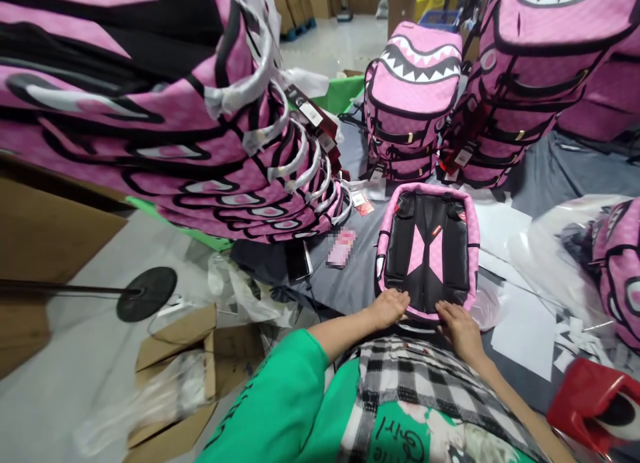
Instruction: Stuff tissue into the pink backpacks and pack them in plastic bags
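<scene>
A pink backpack (427, 246) lies flat on the grey table (350, 276), black padded straps facing up. My left hand (389, 308) rests on its near left edge with the fingers curled over the rim. My right hand (457, 323) presses on the near right edge, fingers lying flat and together on the fabric. Both hands touch the bottom end of the backpack, close to my body.
Piles of pink shark-mouth backpacks stand at left (165, 116), at the back (413, 103) and at right (525, 83). A bagged backpack (615, 270) lies at right, a red object (595, 403) near it. A cardboard box (185, 376) and a round stand base (147, 293) are on the floor.
</scene>
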`<action>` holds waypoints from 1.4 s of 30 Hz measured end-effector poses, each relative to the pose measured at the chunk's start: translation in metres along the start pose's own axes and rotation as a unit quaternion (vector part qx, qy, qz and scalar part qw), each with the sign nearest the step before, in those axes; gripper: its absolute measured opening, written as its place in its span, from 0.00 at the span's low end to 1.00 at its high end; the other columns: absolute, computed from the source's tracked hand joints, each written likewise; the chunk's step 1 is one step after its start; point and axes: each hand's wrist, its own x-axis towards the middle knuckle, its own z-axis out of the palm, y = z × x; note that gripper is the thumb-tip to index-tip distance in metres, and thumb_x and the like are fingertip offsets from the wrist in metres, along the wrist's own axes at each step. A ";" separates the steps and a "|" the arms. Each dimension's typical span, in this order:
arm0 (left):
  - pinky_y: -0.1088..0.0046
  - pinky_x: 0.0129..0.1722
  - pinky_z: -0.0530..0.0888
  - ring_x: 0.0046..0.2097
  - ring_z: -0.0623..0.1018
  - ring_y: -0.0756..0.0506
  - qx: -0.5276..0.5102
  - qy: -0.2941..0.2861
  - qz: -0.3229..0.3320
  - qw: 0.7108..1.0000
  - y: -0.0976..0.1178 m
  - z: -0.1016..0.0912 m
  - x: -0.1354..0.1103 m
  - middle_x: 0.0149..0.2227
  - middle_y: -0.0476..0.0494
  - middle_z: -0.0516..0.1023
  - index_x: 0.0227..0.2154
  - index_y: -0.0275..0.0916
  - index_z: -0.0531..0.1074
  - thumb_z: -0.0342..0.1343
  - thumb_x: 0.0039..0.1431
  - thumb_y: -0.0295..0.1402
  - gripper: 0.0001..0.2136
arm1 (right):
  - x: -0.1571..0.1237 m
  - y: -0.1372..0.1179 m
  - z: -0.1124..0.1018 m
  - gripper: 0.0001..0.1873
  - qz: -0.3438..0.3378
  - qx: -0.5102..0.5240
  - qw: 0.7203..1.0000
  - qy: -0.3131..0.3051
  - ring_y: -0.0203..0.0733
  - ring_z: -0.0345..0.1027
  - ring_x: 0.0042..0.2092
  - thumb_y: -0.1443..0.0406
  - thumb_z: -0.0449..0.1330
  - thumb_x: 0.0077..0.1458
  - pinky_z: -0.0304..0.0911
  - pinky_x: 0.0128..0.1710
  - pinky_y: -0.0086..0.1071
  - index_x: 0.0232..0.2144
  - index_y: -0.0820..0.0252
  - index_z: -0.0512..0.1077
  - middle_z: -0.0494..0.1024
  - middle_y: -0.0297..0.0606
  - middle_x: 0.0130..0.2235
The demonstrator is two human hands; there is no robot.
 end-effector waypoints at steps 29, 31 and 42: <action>0.67 0.67 0.63 0.67 0.67 0.40 -0.056 0.030 0.097 0.993 0.035 -0.006 0.047 0.64 0.25 0.68 0.61 0.22 0.64 0.45 0.71 0.31 0.22 | -0.006 0.072 -0.048 0.25 0.249 0.198 0.893 -0.318 0.49 0.78 0.34 0.45 0.57 0.53 0.68 0.33 0.34 0.39 0.59 0.76 0.83 0.43 0.32; 0.66 0.67 0.64 0.68 0.66 0.38 -0.086 0.028 0.093 0.992 0.034 -0.008 0.045 0.64 0.23 0.67 0.62 0.22 0.62 0.51 0.69 0.39 0.27 | -0.002 0.072 -0.061 0.27 0.274 0.153 0.910 -0.270 0.50 0.79 0.35 0.44 0.58 0.52 0.67 0.32 0.33 0.41 0.59 0.75 0.83 0.43 0.33; 0.78 0.45 0.75 0.40 0.81 0.50 -0.263 0.096 -0.029 0.959 0.012 -0.005 -0.005 0.37 0.49 0.84 0.35 0.41 0.79 0.52 0.68 0.38 0.12 | 0.123 -0.048 0.006 0.14 0.161 -0.082 0.969 -0.171 0.40 0.76 0.30 0.61 0.50 0.69 0.45 0.24 0.29 0.37 0.60 0.72 0.81 0.40 0.30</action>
